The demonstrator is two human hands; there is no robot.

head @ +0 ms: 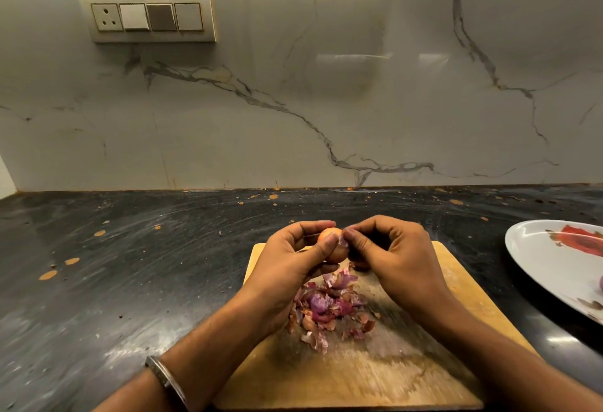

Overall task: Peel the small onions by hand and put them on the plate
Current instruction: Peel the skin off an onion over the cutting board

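My left hand [290, 261] grips a small orange-brown onion [336, 253] above the far end of a wooden cutting board [375, 369]. My right hand [391, 255] pinches a thin strip of skin at the onion's right side with thumb and forefinger. A heap of purple and brown onion peels [329, 308] lies on the board under the hands. Another small onion [360, 266] peeks out on the board beneath my right hand, mostly hidden. A white plate [535, 248] with a red print sits at the right edge; a purplish piece shows at its cut-off right side.
The board lies on a dark stone counter [130, 264] speckled with orange stains. A marble-patterned wall [326, 85] rises behind, with a switch panel [146, 16] at upper left. A metal bangle [166, 379] circles my left wrist.
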